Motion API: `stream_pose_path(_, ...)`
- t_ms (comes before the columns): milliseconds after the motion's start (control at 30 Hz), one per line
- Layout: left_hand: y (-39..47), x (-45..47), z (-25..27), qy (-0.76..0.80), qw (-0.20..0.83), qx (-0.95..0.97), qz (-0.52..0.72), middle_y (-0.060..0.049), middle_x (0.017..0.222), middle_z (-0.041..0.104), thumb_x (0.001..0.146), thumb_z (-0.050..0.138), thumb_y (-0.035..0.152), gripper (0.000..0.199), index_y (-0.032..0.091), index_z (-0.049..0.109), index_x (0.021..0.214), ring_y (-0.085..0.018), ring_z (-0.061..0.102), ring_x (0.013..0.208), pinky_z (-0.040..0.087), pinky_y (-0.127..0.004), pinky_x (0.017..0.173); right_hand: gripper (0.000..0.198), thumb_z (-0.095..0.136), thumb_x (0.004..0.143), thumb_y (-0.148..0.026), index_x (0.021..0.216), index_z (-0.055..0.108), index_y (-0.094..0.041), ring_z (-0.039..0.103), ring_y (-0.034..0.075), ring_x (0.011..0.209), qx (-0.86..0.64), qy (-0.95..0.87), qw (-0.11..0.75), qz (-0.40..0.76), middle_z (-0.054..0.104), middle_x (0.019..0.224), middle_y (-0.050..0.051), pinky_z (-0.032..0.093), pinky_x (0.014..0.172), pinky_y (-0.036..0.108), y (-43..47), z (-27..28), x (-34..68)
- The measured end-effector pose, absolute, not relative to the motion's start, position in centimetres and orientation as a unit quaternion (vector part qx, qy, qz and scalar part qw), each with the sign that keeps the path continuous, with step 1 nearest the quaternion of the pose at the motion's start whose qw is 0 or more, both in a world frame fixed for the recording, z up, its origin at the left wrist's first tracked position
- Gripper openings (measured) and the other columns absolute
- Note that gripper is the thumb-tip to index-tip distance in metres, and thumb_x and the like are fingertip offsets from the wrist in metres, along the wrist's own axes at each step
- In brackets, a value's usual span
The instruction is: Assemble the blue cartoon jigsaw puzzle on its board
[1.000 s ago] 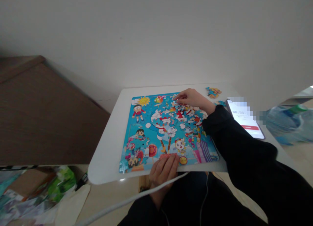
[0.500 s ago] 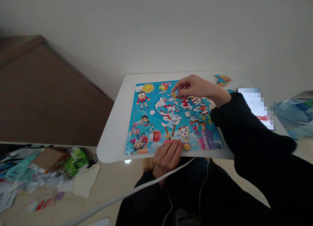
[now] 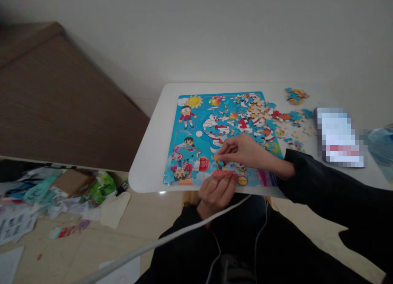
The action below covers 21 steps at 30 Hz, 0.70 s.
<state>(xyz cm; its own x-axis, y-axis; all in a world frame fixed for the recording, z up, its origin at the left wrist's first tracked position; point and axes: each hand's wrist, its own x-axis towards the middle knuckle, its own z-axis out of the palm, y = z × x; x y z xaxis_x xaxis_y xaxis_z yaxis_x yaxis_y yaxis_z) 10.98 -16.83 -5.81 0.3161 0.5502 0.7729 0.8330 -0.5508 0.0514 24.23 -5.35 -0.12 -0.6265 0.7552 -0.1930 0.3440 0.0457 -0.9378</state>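
Observation:
A jigsaw puzzle with blue cartoon pictures lies on the white table, partly put together, with loose pieces heaped over its right side. My right hand is closed in a pinch over the lower middle of the puzzle. Between its fingertips is a small orange-brown puzzle piece, mostly hidden by the fingers. My left hand sits at the puzzle's front edge, fingers curled over it beside a pinkish-red printed patch. Its thumb is hidden.
Loose puzzle pieces spread right of the puzzle, with a small pile behind. A phone lies farther right, near a clear plastic bag. A white cable crosses before my lap. Bags and papers litter the floor at left.
My right hand has moved from the puzzle's upper middle down toward me, close to the left hand, still pinching. My left hand stays at the front edge. The camera view has shifted a little.

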Motion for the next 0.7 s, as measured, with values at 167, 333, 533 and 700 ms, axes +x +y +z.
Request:
stream_pose_path(167,-16.8,11.1,-5.7,-0.435,0.181,-0.787,-0.397,-0.002,0.082,0.075,0.089,0.049,0.013,0.021,0.014,0.068,0.098,-0.014,0.062,0.075,0.045,-0.027,0.071,0.017,0.07,0.073,-0.033,0.068,0.066,-0.018,0.064,0.013,0.06,-0.395,-0.748,0.169,0.506,0.07,0.066,0.001,0.048,0.056,0.023,-5.4,0.4,24.4)
stream_pose_path(333,-16.8,11.1,-5.7,-0.434,0.187,-0.789,-0.394,-0.001,0.08,0.074,0.089,0.05,0.013,0.02,0.015,0.069,0.096,-0.014,0.063,0.074,0.045,-0.026,0.072,0.016,0.07,0.073,-0.032,0.067,0.067,-0.017,0.06,0.01,0.055,-0.403,-0.768,0.16,0.472,0.068,0.063,0.0,0.042,0.052,0.022,-5.4,0.5,24.4)
stream_pose_path(533,-16.7,11.1,-5.8,-0.431,0.184,-0.787,-0.4,-0.001,0.081,0.074,0.089,0.05,0.014,0.019,0.013,0.068,0.096,-0.015,0.062,0.072,0.044,-0.027,0.067,0.017,0.068,0.076,-0.034,0.07,0.069,-0.018,0.056,0.009,0.052,-0.395,-0.802,0.165,0.416,0.068,0.061,-0.001,0.04,0.053,0.022,-5.4,0.5,24.5)
stream_pose_path(700,-16.7,11.2,-5.7,-0.432,0.184,-0.783,-0.408,-0.001,0.079,0.074,0.089,0.05,0.013,0.018,0.014,0.068,0.095,-0.014,0.062,0.07,0.043,-0.027,0.064,0.02,0.061,0.083,-0.034,0.076,0.071,-0.018,0.059,0.011,0.058,-0.39,-0.833,0.179,0.349,0.069,0.066,0.001,0.041,0.056,0.023,-4.9,1.3,24.8)
